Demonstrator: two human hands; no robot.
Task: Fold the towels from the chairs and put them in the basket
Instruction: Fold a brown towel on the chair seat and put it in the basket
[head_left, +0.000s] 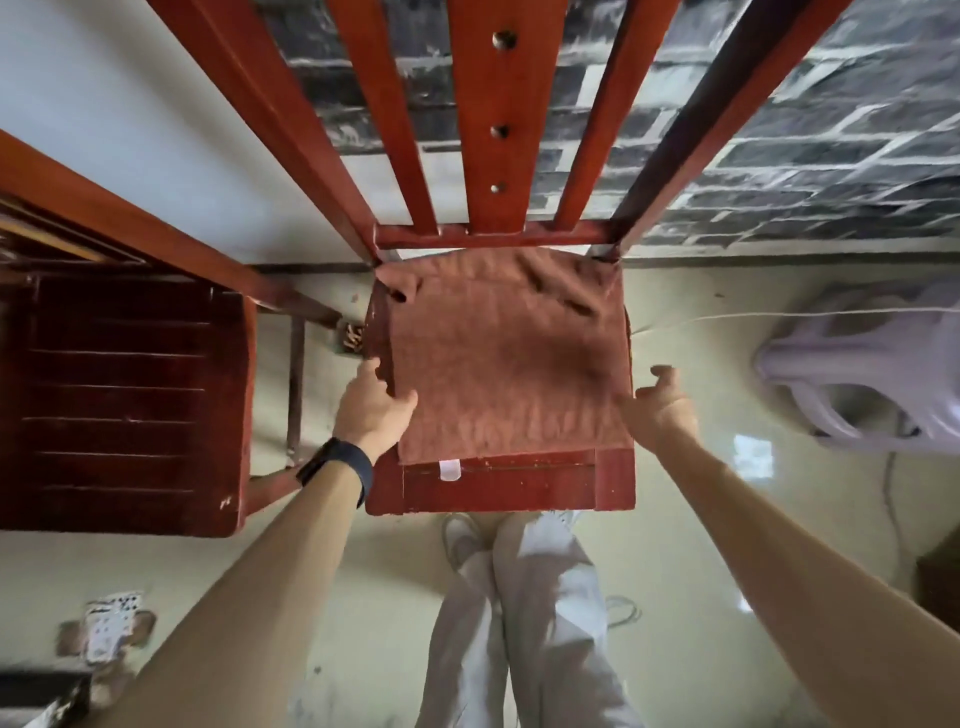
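**Grip both side edges evenly before lifting**

The brown towel lies spread on the red wooden chair. The left hand is at its left edge, thumb on the cloth; I cannot tell whether it pinches. The right hand, loosely curled and empty, hovers beside the right edge. Best to pinch matching points on each side so the fold falls square

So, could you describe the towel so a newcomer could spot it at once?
Find the red wooden chair with the slatted back, in front of the brick wall. The towel covers its seat, between the left hand and the right hand. Unlike the glossy wood, it is matte rust-brown cloth with a small white tag at its near edge.
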